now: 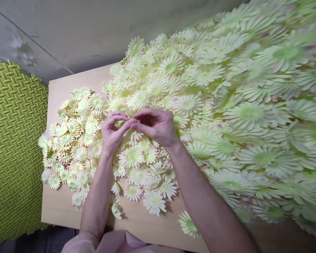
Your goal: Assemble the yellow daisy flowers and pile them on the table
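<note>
My left hand (pixel 112 131) and my right hand (pixel 156 125) meet over the middle of a wooden board (pixel 60 207). Both are closed in a pinch, fingertips touching each other around a small pale green flower piece (pixel 120 123), mostly hidden by the fingers. Under and around the hands lies a spread of pale yellow-green artificial daisy heads (pixel 80 140) with pink-tipped petals. A much bigger heap of the same daisy heads (pixel 247 112) rises to the right and fills that side of the view.
A green woven-pattern foam mat (pixel 14 147) covers the floor at the left. A grey concrete wall or floor (pixel 81 31) lies beyond the board. Single loose daisies (pixel 188 224) lie near the board's front edge.
</note>
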`<act>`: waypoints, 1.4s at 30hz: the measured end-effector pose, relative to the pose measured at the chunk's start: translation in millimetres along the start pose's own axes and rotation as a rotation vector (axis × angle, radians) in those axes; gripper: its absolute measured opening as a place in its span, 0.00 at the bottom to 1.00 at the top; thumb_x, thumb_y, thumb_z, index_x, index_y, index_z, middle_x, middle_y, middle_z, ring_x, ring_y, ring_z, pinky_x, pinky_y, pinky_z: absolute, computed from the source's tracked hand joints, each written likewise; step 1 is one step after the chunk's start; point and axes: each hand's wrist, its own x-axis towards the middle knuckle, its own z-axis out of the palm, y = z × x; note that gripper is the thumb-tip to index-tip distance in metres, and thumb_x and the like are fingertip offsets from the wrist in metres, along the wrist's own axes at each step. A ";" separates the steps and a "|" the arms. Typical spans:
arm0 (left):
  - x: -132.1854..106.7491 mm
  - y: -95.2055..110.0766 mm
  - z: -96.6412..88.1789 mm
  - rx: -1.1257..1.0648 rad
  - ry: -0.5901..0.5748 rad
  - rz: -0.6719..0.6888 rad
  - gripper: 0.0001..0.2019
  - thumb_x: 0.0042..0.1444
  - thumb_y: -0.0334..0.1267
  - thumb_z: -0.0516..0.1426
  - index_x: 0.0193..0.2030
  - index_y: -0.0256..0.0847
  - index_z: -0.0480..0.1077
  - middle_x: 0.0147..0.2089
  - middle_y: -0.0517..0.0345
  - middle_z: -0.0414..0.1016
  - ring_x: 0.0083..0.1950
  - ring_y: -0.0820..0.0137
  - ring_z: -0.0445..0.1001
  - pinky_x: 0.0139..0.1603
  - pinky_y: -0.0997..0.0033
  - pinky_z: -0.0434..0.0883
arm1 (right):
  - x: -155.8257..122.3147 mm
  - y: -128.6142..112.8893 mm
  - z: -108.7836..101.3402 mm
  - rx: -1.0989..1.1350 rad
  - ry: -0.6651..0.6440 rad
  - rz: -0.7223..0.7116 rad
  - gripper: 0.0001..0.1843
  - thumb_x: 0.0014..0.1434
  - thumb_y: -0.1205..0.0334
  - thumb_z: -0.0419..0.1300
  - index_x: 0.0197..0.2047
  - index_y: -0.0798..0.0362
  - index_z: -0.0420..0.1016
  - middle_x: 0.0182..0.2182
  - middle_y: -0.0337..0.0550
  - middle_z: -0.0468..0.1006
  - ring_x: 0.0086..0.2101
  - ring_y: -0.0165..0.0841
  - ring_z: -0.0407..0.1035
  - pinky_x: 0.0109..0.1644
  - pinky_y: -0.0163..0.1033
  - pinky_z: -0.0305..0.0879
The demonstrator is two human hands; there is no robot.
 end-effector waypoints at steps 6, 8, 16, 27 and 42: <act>0.4 -3.9 -3.2 -0.066 -0.042 -0.055 0.05 0.45 0.41 0.69 0.30 0.48 0.79 0.38 0.58 0.73 0.43 0.72 0.72 0.50 0.65 0.70 | 2.7 -0.8 -2.0 0.088 -0.063 0.037 0.10 0.44 0.57 0.74 0.32 0.48 0.83 0.29 0.40 0.81 0.28 0.29 0.72 0.30 0.37 0.69; 0.5 -4.2 -3.2 -0.079 -0.044 -0.054 0.05 0.45 0.40 0.69 0.29 0.48 0.79 0.37 0.59 0.72 0.42 0.73 0.72 0.49 0.66 0.70 | 2.5 -1.1 -3.5 0.114 -0.065 0.062 0.08 0.45 0.58 0.73 0.32 0.48 0.84 0.28 0.39 0.81 0.26 0.28 0.71 0.28 0.36 0.67; 0.1 0.6 -2.1 -0.071 -0.078 -0.068 0.04 0.46 0.37 0.69 0.29 0.47 0.79 0.37 0.59 0.72 0.42 0.73 0.72 0.47 0.66 0.71 | 0.8 -2.4 -3.4 0.058 -0.029 0.086 0.07 0.51 0.56 0.70 0.31 0.49 0.82 0.25 0.38 0.79 0.26 0.29 0.71 0.29 0.36 0.69; 0.2 -6.2 -0.1 -0.169 0.123 -0.107 0.09 0.55 0.48 0.62 0.36 0.46 0.73 0.39 0.58 0.73 0.40 0.75 0.72 0.43 0.71 0.73 | 9.2 5.2 -13.1 0.248 0.414 0.170 0.19 0.58 0.38 0.58 0.31 0.45 0.71 0.20 0.36 0.66 0.19 0.27 0.63 0.22 0.37 0.63; -0.4 12.8 1.1 -0.276 -0.153 -0.132 0.30 0.56 0.48 0.61 0.65 0.59 0.58 0.59 0.51 0.73 0.61 0.56 0.72 0.43 0.62 0.77 | 1.5 7.4 0.5 -0.112 0.131 0.077 0.15 0.44 0.53 0.73 0.31 0.53 0.79 0.23 0.37 0.76 0.25 0.31 0.70 0.26 0.36 0.67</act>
